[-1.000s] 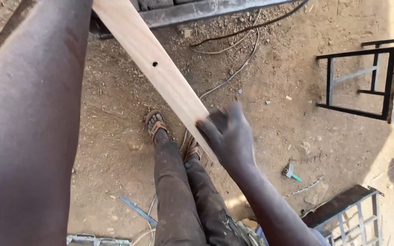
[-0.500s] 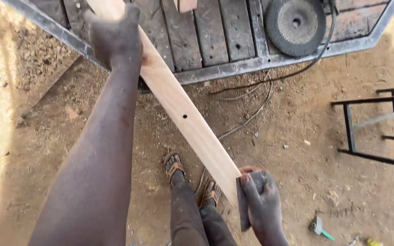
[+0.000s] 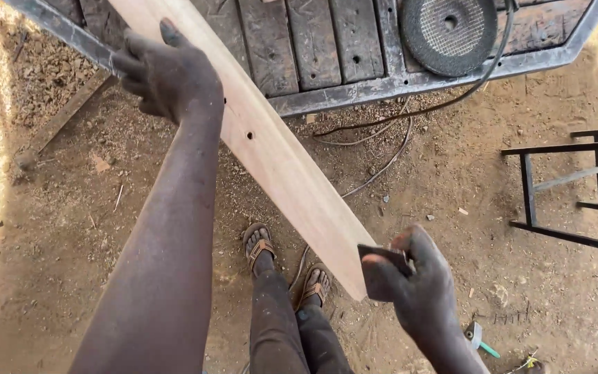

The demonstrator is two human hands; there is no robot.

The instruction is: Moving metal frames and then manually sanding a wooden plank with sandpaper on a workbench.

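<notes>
A long pale wooden board (image 3: 278,159) with small drilled holes runs diagonally from the upper left down to the lower middle. My left hand (image 3: 167,73) grips its upper part near the workbench edge. Just past the board's lower end, my right hand (image 3: 413,284) pinches a small dark folded piece of sandpaper (image 3: 382,260), touching the board's end. My legs and sandalled feet (image 3: 288,273) stand on the dirt below the board.
A metal-framed workbench with dark wooden slats (image 3: 354,48) spans the top, with a round abrasive disc (image 3: 449,28) on it and a cable (image 3: 410,114) trailing onto the dirt. A black metal frame (image 3: 576,187) stands at right. A small green-handled tool (image 3: 479,339) lies nearby.
The view has tilted up toward the workbench. My left hand has shifted to grip the board's upper part, and my right hand has settled at the board's lower end with the sandpaper.
</notes>
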